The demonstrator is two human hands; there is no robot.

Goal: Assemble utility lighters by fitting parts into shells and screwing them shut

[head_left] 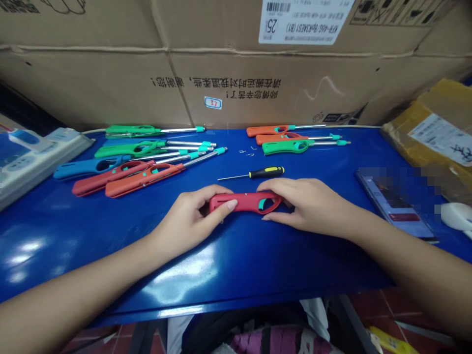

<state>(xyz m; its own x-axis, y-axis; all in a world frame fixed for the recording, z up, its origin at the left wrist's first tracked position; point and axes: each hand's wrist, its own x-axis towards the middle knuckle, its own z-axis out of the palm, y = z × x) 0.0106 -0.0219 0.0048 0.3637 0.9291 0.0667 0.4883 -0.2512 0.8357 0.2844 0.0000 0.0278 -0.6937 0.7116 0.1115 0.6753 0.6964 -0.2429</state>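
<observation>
Both hands are closed on a red lighter (243, 202), the long-necked kitchen kind, with a teal trigger showing in its loop. My left hand (201, 211) grips the left end of its handle, thumb on top. At the loop end, the fingers of my right hand (298, 199) curl around it and hide whatever lies beyond. Just behind the lighter lies a screwdriver (267, 172) with a black and yellow handle. Farther back are a few tiny metallic or pale bits (248, 151), too small to name.
Several red, orange, blue and green lighters (143, 180) lie at the left, with more lighters (285, 147) at back right. A power strip (40, 157) stands far left. A phone (396, 204), white mouse (457, 216) and taped parcel (435, 132) are right. A cardboard box (110, 83) borders the back.
</observation>
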